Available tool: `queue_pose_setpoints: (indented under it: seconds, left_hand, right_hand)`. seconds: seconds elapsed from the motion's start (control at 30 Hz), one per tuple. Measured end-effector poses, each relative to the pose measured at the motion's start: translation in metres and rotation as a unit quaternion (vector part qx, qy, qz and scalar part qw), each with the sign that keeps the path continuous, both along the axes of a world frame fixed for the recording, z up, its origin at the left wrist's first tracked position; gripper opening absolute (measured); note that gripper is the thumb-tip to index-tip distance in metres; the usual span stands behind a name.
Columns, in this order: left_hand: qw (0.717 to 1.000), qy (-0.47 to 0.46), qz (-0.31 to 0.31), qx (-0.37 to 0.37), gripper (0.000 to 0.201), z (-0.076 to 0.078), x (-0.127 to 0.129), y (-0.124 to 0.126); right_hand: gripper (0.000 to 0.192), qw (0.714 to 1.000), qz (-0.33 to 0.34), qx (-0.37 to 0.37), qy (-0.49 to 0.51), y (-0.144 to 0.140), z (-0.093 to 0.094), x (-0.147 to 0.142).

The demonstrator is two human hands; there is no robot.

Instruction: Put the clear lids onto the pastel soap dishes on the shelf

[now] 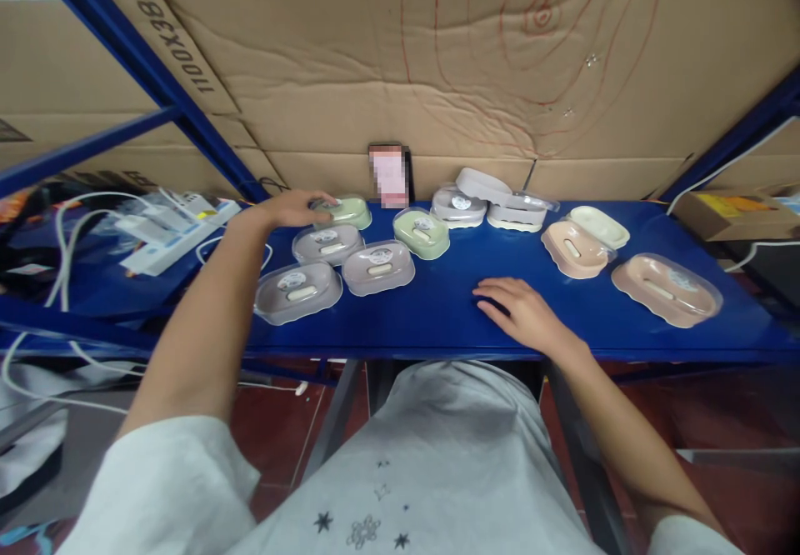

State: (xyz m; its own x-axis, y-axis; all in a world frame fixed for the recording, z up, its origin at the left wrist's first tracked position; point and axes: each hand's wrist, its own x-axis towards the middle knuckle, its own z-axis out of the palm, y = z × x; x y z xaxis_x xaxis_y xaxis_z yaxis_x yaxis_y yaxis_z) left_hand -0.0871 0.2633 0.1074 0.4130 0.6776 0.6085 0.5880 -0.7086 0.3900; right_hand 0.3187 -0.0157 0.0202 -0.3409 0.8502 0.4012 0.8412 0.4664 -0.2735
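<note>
At the back left, my left hand (298, 207) has its fingers and thumb closed around the left end of a green soap box (351, 213) with a clear lid. My right hand (516, 312) lies on the blue table (437, 322) near its front edge, fingers stretched out and holding nothing. Closest to my left hand are a greyish soap box (328, 244), another grey one (298, 292) and a pinkish one (378, 268). A second green soap box (422, 232) stands to their right. Right of my right hand are a peach soap box (573, 249) and another peach one (667, 290).
Further grey box parts (459, 205) and a loose lilac tray (482, 186) sit at the back. A cream tray (598, 227) leans behind a peach box. A phone (389, 176) stands against the cardboard (325, 63). White power strips (178, 238) and cables lie left.
</note>
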Motion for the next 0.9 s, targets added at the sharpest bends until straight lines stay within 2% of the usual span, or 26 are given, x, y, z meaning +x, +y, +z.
queue_pose_setpoints:
  seconds: [0.1,0.17,0.23,0.3,0.37,0.47,0.57,0.63,0.7,0.8,0.9]
  left_hand:
    - [0.993,0.104,-0.054,-0.019,0.032,0.02,0.031,-0.022]
    - [0.986,0.148,-0.076,0.022,0.022,0.024,0.061,-0.044]
    - [0.982,0.154,-0.104,0.041,0.023,0.016,0.097,-0.071]
    - [0.972,0.162,-0.143,0.087,0.023,-0.002,0.131,-0.098]
    - [0.964,0.163,-0.169,0.123,0.023,-0.025,0.158,-0.118]
    - [0.961,0.156,-0.183,0.139,0.022,-0.053,0.176,-0.13]
    - [0.963,0.144,-0.185,0.131,0.021,-0.066,0.174,-0.128]
    - [0.968,0.131,-0.175,0.122,0.022,-0.067,0.17,-0.126]
    - [0.972,0.119,-0.165,0.114,0.023,-0.065,0.169,-0.127]
    - [0.979,0.09,-0.151,0.107,0.024,-0.061,0.172,-0.135]
    - [0.978,0.086,-0.167,0.096,0.033,-0.061,0.175,-0.143]
  right_hand:
    - [0.04,0.999,-0.03,0.03,-0.028,0.046,0.021,0.024]
    - [0.049,0.994,-0.079,0.058,-0.041,0.085,0.031,0.041]
    - [0.06,0.988,-0.128,0.067,-0.053,0.122,0.034,0.053]
    - [0.067,0.982,-0.166,0.065,-0.057,0.148,0.031,0.06]
    - [0.061,0.979,-0.184,0.061,-0.06,0.159,0.024,0.063]
    - [0.043,0.979,-0.179,0.068,-0.065,0.152,0.02,0.065]
    - [0.04,0.978,-0.178,0.099,-0.039,0.134,0.031,0.067]
    - [0.042,0.976,-0.182,0.12,-0.011,0.123,0.044,0.067]
    - [0.04,0.981,-0.158,0.117,0.008,0.112,0.056,0.064]
    - [0.029,0.997,-0.052,0.046,0.013,0.096,0.064,0.053]
    - [0.019,0.998,0.038,-0.051,0.001,0.081,0.058,0.037]
